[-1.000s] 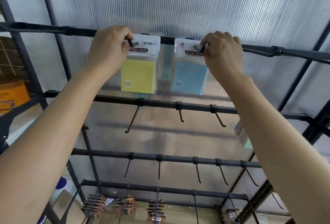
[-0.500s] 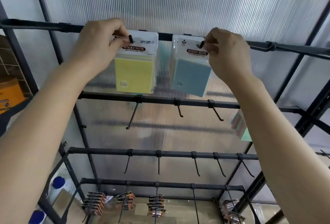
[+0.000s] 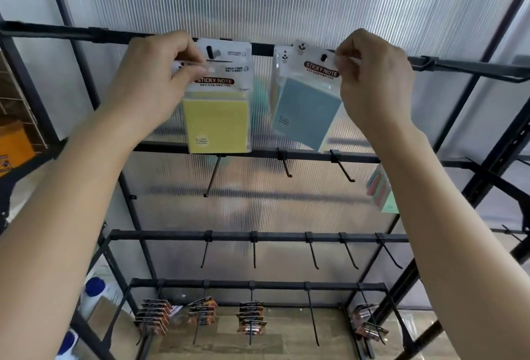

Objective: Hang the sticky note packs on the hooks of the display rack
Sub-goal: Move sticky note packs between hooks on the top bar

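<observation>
Yellow pack (image 3: 216,119) upright; blue pack (image 3: 308,110) tilted, bottom leftward.

Ribbed translucent panel (image 3: 286,1) fills the back, light glowing through it (brightest up top). Orange box (image 3: 14,144) at the left edge, wood-look floor (image 3: 286,339) along the bottom, blue-capped bottles (image 3: 93,288) lower left.

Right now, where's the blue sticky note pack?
Head view, right of centre: the blue pack is tilted up at the top rail, its upper corner pinched by the right hand, just right of the yellow pack.
</observation>
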Demonstrator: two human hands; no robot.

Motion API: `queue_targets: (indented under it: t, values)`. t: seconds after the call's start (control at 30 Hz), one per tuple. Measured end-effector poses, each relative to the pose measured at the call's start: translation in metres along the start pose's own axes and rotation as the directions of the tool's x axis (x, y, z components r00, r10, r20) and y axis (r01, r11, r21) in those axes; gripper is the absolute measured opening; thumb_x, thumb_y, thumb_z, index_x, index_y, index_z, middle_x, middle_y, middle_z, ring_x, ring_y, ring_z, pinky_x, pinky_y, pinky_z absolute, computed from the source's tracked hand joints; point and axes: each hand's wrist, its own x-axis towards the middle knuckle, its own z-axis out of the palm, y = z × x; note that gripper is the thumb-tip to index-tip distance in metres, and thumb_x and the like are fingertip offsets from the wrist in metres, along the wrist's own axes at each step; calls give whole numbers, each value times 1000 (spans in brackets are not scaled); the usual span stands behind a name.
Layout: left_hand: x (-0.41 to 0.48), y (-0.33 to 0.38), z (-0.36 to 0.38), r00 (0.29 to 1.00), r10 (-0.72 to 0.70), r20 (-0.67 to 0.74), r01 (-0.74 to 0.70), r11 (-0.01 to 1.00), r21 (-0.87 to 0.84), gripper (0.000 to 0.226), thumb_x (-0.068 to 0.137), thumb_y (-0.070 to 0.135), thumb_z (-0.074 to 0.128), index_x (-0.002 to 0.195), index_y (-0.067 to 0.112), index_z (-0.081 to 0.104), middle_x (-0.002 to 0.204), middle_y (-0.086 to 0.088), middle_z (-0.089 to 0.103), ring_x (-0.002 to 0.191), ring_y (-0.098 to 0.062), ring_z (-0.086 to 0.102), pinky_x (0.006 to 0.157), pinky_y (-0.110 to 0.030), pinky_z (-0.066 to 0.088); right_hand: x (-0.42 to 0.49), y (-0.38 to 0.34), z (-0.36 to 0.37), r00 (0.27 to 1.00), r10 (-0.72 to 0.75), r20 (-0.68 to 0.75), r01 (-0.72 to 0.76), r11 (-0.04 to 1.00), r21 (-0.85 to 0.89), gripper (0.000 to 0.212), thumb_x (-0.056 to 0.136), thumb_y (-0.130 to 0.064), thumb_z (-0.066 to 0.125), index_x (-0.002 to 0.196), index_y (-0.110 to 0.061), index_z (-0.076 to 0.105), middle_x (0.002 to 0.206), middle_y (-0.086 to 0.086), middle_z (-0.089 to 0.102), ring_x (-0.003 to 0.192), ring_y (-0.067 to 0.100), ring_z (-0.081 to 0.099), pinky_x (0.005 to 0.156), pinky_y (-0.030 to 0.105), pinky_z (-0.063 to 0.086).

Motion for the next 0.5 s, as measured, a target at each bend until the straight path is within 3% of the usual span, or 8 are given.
queue_targets:
  t: [0.1, 0.2, 0.33, 0.5]
  values:
    - [-9, -1, 5, 1000, -23, 9, 23, 1000, -2, 11, 88, 14, 60, 95, 7, 64, 91, 5, 57, 86, -5, 49, 72, -14, 32, 0, 1, -3, 1000, 4, -21, -4, 1000, 0, 12, 85, -6, 48, 87, -5, 60, 86, 7, 64, 80, 26, 57, 60, 27, 27]
    - [-20, 1, 12, 999, -26, 23, 27, 999, -40, 10, 88, 14, 61, 93, 6, 64, 89, 3, 58, 84, -11, 51, 72, -20, 33, -9, 2, -6, 1000, -11, 9, 11, 1000, 18, 12, 82, -6, 48, 85, -5, 60, 85, 6, 64, 79, 27, 57, 57, 31, 33]
    - [-41, 4, 30, 995, -45, 91, 52, 995, -81, 6, 89, 14, 59, 89, 9, 62, 82, 5, 56, 68, -6, 46, 61, -19, 30, -41, 8, -3, 998, -14, 55, 11, 999, 49, 9, 82, -6, 51, 81, -6, 60, 77, 1, 60, 71, 24, 56, 58, 28, 33]
    - [-69, 9, 63, 982, -5, 189, 28, 992, -124, 4, 86, 8, 62, 84, 4, 64, 75, 4, 58, 60, 15, 46, 58, -5, 30, -91, 24, -2, 996, 14, 89, -18, 999, 47, 7, 80, -2, 53, 76, -6, 57, 73, 0, 58, 67, 20, 50, 62, 28, 33]
